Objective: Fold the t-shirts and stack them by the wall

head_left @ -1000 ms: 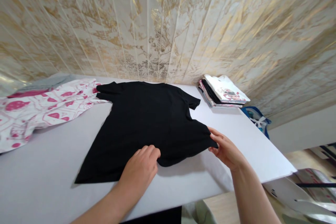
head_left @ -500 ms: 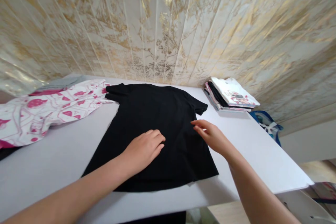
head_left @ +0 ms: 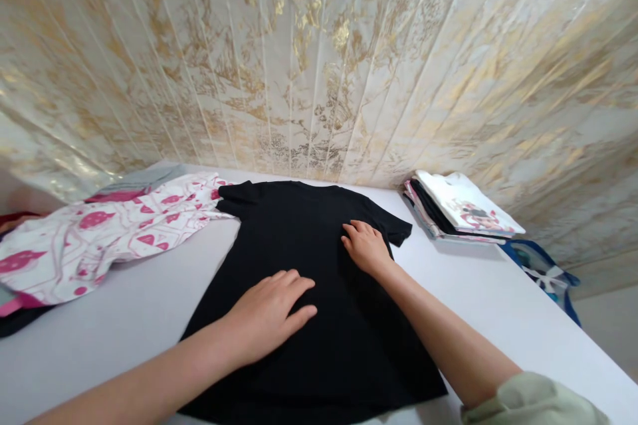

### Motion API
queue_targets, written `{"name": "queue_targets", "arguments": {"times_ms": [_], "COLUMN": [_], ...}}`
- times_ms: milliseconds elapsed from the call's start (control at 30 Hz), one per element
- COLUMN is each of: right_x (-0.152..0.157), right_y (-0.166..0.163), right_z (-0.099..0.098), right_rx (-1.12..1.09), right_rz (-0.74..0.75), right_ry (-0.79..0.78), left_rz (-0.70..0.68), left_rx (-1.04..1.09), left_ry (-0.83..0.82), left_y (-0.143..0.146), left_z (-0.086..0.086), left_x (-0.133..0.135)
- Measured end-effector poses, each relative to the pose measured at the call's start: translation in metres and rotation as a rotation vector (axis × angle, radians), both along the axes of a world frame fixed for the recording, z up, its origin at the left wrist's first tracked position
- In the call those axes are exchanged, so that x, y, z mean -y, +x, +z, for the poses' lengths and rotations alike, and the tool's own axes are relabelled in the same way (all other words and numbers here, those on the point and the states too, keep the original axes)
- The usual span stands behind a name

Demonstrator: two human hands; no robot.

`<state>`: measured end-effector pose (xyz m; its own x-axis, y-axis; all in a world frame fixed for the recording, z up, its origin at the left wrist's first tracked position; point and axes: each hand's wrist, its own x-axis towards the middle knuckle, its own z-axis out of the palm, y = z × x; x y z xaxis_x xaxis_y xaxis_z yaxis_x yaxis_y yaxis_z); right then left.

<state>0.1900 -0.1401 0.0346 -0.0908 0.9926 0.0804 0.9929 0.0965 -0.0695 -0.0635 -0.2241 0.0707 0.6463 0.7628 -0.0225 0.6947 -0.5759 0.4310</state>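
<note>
A black T-shirt lies spread out on the white table, its short sleeves toward the wall and its hem toward me. My left hand rests on the middle of the shirt, palm down, thumb and fingers apart. Farther up, my right hand is on the shirt's right side below the sleeve, its fingers stretched over the cloth. Neither hand grips anything. Part of the shirt's lower left is hidden under my left forearm.
To the left lies a loose white garment with pink prints, touching the shirt's left sleeve. A stack of folded clothes sits at the back right. Beyond the table's right edge is a blue-trimmed bag. A patterned curtain hangs behind.
My right hand has moved from the shirt's right edge inward and up onto the cloth. My left hand stays on the shirt, its thumb more spread. The view has shifted slightly.
</note>
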Motion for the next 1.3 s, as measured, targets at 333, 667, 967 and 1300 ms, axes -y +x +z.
{"name": "queue_targets", "arguments": {"times_ms": [333,667,967,1300], "right_x": [-0.076,-0.122,-0.132,-0.131], "right_y": [-0.038,-0.023,-0.017,0.029], "right_z": [-0.020,-0.024,-0.030,0.003], "right_rx": [-0.055,-0.080,-0.097,-0.377], "right_rz": [0.040,-0.115,-0.132,0.012], "right_ry": [0.030,-0.039,0.003,0.003], "left_rz": [-0.057,-0.216,-0.340,-0.346], "left_rx": [0.048,0.153,0.180,0.018], "left_ry": [0.241,-0.058,-0.293,-0.275], "left_y": [0.019,0.021,0.032,0.028], "left_z": [-0.061,-0.033,-0.014,-0.010], "left_x": [-0.042,-0.016,0.010,0.020]}}
